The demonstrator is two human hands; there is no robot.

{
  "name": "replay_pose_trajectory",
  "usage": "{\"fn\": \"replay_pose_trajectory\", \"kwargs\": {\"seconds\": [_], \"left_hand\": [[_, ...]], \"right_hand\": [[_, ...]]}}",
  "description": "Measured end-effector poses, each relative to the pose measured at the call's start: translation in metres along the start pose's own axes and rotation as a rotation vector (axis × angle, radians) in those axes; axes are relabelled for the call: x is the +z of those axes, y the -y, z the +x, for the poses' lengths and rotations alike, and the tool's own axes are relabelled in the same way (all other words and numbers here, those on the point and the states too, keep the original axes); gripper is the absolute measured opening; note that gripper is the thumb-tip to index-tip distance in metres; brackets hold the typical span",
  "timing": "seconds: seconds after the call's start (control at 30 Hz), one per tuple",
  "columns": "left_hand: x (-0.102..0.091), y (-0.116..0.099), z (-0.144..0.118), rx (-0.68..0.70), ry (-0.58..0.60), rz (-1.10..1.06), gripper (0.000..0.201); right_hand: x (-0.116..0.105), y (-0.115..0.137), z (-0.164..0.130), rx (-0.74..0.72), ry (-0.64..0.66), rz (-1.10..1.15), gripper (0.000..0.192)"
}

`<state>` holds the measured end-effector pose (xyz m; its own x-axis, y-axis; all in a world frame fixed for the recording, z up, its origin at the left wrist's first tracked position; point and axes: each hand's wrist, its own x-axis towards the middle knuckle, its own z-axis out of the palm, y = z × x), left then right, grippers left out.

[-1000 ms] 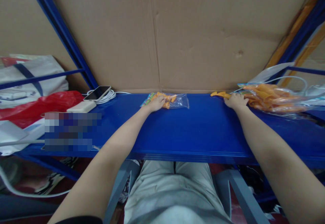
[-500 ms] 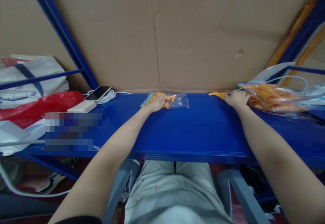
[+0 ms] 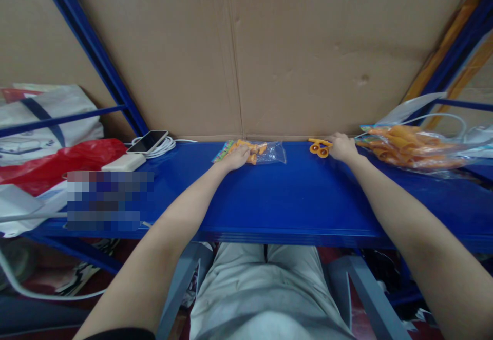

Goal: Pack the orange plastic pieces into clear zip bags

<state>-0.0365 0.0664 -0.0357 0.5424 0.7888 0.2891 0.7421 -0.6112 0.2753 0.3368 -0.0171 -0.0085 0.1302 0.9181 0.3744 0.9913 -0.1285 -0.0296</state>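
Landmark: the small clear bag (image 3: 257,152) of orange pieces, lying at the back of the blue shelf (image 3: 292,201), against the cardboard wall (image 3: 292,52).

Far left of the bag: a red plastic bag (image 3: 61,159) and a white sack (image 3: 46,111). Nearer, a white power brick (image 3: 124,162), a phone (image 3: 148,141) and a coiled white cable (image 3: 164,146). The cable lies close enough that a sweeping elbow could drag the phone off the shelf.

On the bag: left hand (image 3: 235,157), fingers laid flat on its left end, pressing it down; whether they pinch the film I cannot tell. The film is slick, so the bag may skid under a light press.

Just right of the bag: an orange toy (image 3: 319,148) with two ring-shaped ends, held at one end by the right hand (image 3: 342,148), fingers curled together around it. It is gripped only by the tip and could twist or drop onto the shelf.

Far right of the bag: a big clear bag (image 3: 414,147) stuffed with orange toys, open mouth facing the right hand. Loose toys could spill if the forearm catches the film.
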Motion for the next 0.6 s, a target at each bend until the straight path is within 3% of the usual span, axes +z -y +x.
{"fn": "replay_pose_trajectory", "kwargs": {"seconds": [0.23, 0.43, 0.6], "left_hand": [[0.002, 0.001, 0.001, -0.014, 0.008, 0.025, 0.042], [0.004, 0.007, 0.002, 0.031, -0.017, -0.004, 0.04], [0.005, 0.008, 0.003, -0.001, -0.017, -0.008, 0.04]], "right_hand": [[0.015, -0.018, 0.003, 0.081, 0.176, -0.115, 0.059], [0.01, -0.018, 0.007, 0.055, 0.195, -0.166, 0.049], [0.014, -0.032, 0.009, 0.082, 0.179, -0.132, 0.058]]}}
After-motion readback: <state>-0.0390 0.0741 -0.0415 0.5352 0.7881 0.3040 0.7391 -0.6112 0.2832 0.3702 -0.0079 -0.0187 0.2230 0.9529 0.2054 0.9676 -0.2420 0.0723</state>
